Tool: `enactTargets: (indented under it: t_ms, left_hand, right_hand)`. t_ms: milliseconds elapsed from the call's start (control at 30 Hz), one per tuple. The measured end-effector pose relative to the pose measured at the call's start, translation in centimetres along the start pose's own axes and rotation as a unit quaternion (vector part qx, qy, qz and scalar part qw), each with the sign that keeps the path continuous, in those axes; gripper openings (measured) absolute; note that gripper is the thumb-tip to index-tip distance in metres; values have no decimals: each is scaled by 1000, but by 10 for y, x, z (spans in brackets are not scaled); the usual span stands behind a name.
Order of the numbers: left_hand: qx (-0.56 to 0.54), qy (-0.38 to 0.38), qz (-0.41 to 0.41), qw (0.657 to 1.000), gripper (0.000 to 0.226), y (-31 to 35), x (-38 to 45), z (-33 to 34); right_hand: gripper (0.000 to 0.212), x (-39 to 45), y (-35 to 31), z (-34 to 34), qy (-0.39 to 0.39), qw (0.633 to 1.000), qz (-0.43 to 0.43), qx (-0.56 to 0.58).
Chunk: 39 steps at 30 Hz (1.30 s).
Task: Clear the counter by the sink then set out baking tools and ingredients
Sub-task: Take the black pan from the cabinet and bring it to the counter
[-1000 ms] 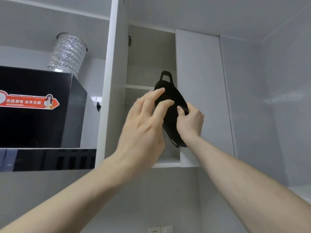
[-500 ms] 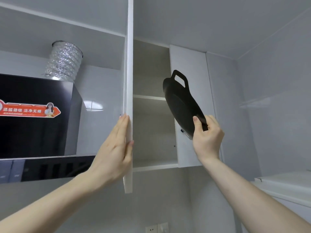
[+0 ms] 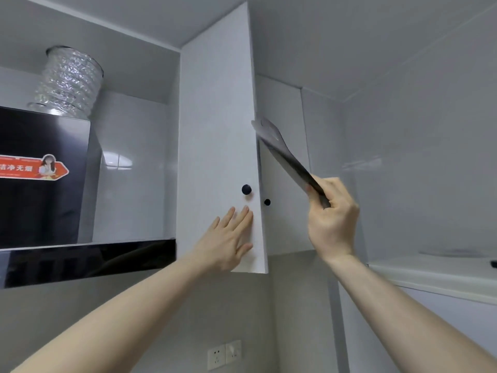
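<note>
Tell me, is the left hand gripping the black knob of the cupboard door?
No, the left hand lies flat on the door below the knob.

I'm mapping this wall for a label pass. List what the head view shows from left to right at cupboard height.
Red sticker → foil duct → cupboard door → left hand → door knob → second knob → black pan → right hand.

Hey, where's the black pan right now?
The black pan is in the head view, right of centre, held up by its lower edge in the right hand, tilted just right of the white cabinet door.
</note>
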<state>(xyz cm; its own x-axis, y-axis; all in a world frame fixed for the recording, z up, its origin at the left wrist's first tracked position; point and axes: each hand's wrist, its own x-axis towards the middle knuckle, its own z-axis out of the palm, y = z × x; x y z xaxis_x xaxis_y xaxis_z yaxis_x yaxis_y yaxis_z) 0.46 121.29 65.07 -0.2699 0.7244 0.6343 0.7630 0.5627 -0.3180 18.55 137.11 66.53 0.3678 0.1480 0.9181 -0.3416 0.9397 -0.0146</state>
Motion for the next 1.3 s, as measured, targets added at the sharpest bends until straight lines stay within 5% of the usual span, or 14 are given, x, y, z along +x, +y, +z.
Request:
enactTargets:
  t_ms: [133, 333, 733, 1133, 1300]
  left_hand:
    - [38, -108, -40, 993, 69, -12, 12, 25]
    - [63, -169, -110, 977, 66, -48, 20, 64]
    - [88, -164, -128, 974, 94, -78, 31, 97]
    - [83, -225, -118, 964, 86, -74, 39, 84]
    - [67, -134, -63, 987, 87, -65, 0, 66]
  right_hand:
    - [21, -2, 5, -11, -1, 995, -72, -61]
    - [40, -14, 28, 1, 1, 988, -113, -101]
    - [47, -49, 56, 81, -3, 997, -73, -34]
    - [48, -73, 63, 114, -9, 999, -44, 24]
    - [47, -80, 63, 115, -13, 997, -51, 49]
